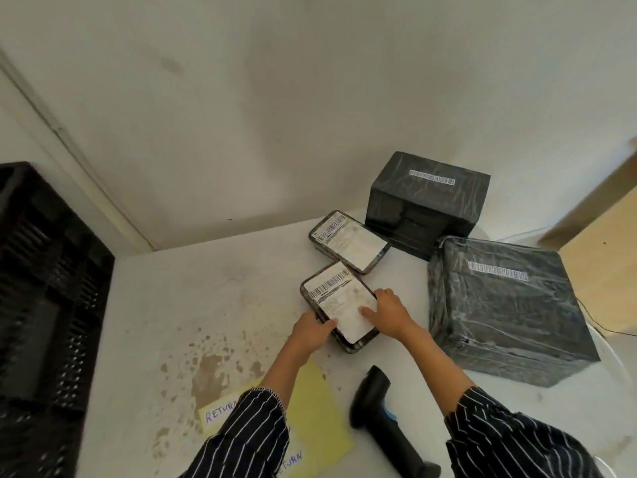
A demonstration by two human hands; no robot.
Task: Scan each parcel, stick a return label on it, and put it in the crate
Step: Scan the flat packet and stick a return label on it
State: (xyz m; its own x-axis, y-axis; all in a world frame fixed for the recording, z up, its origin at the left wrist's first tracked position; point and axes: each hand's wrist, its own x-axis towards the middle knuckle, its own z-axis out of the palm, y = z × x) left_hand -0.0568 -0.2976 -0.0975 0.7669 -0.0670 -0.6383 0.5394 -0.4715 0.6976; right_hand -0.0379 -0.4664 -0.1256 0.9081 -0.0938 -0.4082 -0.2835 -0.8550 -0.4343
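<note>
From the head view: gripping the near parcel (339,305) at its left edge with the left hand (312,331), fingers curled round the rim, thumb on top. Resting the right hand (387,312) on the white label, fingers along the right edge; impossible to tell whether curled under. Lying flat on the table (206,305), just beside a second small parcel (350,241). Likely light, stiff, slick in its wrap; better pinched by both long edges than by the paper.

Stained white table (206,305) bears wrapped parcels (510,305), scanner (382,408), yellow return labels (317,408)
</note>
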